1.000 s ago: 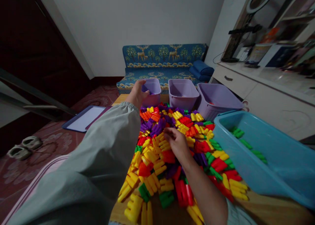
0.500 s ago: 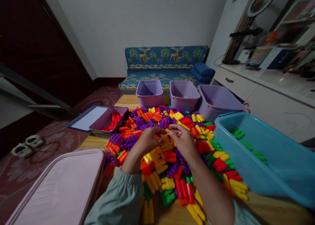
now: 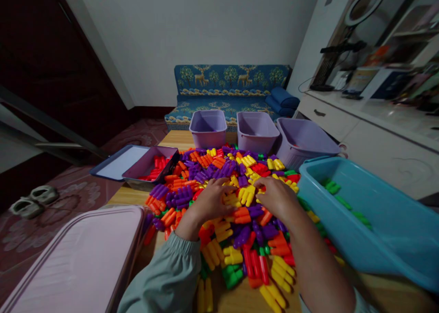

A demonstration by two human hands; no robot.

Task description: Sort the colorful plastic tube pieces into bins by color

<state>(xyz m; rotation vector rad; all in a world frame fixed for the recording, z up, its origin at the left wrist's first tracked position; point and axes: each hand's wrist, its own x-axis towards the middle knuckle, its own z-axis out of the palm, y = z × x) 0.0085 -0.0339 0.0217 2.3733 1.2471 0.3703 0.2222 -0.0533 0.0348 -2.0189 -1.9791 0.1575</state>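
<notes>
A wide heap of plastic finger-shaped building blocks [image 3: 247,195] in yellow, orange, red, purple and green covers the middle of the wooden table. My left hand [image 3: 213,201] is low over the heap's centre, its thumb apart from the fingers and nothing held between them. Opposite it, my right hand [image 3: 277,196] reaches in with bent, parted fingers beside some yellow blocks; part of its fingertips is hidden. Yellow blocks lie in the gap between the two hands. Whether either hand touches a block, I cannot tell.
Three purple bins [image 3: 207,139] line the table's far side. A blue tub [image 3: 360,221] with several green blocks stands at right. An open box [image 3: 147,181] holding red blocks is at left, behind a pink lid [image 3: 82,258]. A patterned sofa [image 3: 229,103] stands beyond.
My hands were close together above the heap and have moved apart. The right hand went to the right, its forearm now covering other blocks; the left lowered slightly.
</notes>
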